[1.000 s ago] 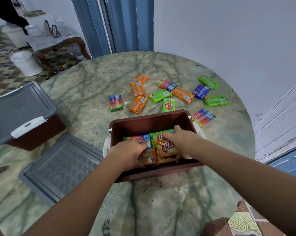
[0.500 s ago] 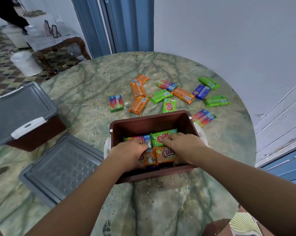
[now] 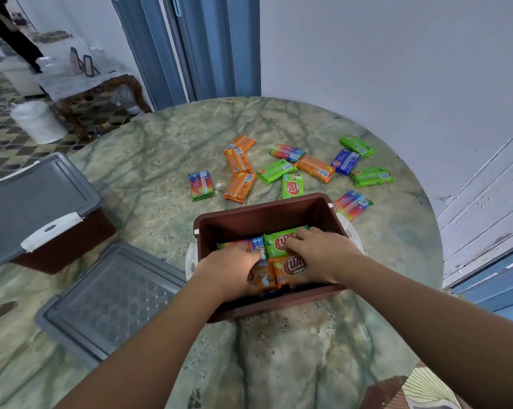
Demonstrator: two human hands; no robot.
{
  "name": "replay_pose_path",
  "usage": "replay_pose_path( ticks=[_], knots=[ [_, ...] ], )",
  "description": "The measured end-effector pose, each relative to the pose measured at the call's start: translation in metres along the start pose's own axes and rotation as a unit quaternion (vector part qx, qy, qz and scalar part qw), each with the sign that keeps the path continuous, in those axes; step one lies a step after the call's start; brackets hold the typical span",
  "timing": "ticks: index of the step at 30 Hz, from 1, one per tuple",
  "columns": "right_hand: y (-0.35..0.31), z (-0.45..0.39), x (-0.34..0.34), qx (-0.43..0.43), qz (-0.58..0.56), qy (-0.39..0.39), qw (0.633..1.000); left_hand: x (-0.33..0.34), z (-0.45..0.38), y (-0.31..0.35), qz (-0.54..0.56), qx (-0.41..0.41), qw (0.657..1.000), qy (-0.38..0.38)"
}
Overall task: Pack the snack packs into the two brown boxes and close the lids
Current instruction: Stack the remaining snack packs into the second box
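Observation:
An open brown box (image 3: 267, 212) stands mid-table. Inside it lie a green pack (image 3: 275, 245), an orange pack (image 3: 290, 268) and a rainbow pack (image 3: 242, 245), flat and side by side. My left hand (image 3: 228, 273) rests on the packs at the box's left side, fingers bent down onto them. My right hand (image 3: 323, 255) presses its fingers on the green pack. Several loose snack packs (image 3: 314, 168) lie scattered beyond the box. A second brown box (image 3: 69, 246) sits at the left with a grey lid (image 3: 33, 199) on it.
A loose grey lid (image 3: 110, 302) lies upside down on the marble table (image 3: 149, 160), left of the open box. A wall runs along the right. A small side table (image 3: 95, 84) and a white container (image 3: 38, 122) stand on the tiled floor at far left.
My right hand laid the orange pack flat in the box and slid its fingers onto the green pack. My left hand stayed on the packs.

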State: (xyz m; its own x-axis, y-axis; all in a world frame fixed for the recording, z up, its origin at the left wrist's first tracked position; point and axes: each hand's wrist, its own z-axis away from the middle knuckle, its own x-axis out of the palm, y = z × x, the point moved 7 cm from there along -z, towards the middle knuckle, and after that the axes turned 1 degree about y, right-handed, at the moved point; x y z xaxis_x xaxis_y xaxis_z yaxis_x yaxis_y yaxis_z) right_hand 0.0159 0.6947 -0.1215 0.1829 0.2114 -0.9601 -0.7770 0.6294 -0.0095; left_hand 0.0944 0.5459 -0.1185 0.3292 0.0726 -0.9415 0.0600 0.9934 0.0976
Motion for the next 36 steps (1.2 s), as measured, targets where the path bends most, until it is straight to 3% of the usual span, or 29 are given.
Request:
replay_pose_path(
  ticks=[2, 5, 8, 12, 19, 26, 32, 36],
  knots=[
    [-0.001, 0.001, -0.011, 0.002, -0.087, 0.059, 0.994, -0.011, 0.001, -0.001, 0.094, 0.002, 0.994, 0.055],
    [0.001, -0.003, -0.036, 0.006, -0.190, 0.178, 0.965, -0.038, 0.008, -0.011, 0.216, -0.002, 0.955, 0.206],
    [-0.001, -0.015, -0.065, 0.002, -0.225, 0.261, 0.939, -0.070, 0.012, -0.024, 0.242, -0.024, 0.922, 0.302],
    [-0.003, -0.050, -0.096, -0.016, -0.237, 0.286, 0.928, -0.100, -0.009, -0.051, 0.217, -0.082, 0.910, 0.343],
    [0.009, -0.137, -0.102, -0.032, -0.193, 0.171, 0.966, -0.090, -0.079, -0.135, 0.224, -0.232, 0.910, 0.260],
    [0.016, -0.209, -0.062, -0.037, -0.133, -0.017, 0.990, -0.045, -0.141, -0.186, 0.148, -0.293, 0.938, 0.112],
    [0.014, -0.236, -0.040, -0.063, -0.070, -0.048, 0.994, -0.014, -0.164, -0.203, 0.106, -0.300, 0.947, 0.032],
    [0.008, -0.244, -0.024, -0.064, -0.007, -0.059, 0.996, -0.007, -0.164, -0.201, 0.086, -0.289, 0.952, 0.054]
  ],
)
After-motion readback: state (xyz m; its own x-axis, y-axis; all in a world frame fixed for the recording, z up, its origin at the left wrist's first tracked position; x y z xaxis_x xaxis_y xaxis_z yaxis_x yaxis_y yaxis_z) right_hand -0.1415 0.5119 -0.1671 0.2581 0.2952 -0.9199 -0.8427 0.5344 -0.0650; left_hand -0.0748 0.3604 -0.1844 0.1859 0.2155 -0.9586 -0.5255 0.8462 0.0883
